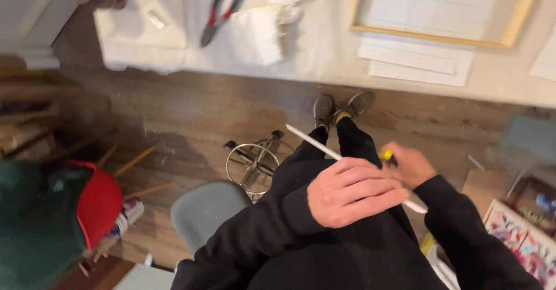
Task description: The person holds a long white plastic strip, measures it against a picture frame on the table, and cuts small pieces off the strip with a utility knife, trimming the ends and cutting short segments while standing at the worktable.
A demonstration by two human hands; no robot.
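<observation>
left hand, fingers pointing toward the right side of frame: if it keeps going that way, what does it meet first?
Probably the right hand, which sits just past the left hand's fingertips and holds a yellow-tipped tool. The left hand already rests across the white rod. Depth between the hands is unclear.

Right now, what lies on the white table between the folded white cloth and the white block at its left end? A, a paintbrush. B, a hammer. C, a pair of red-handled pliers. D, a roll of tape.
C: a pair of red-handled pliers lies on the white table, between the white block and the folded white cloth.
</observation>
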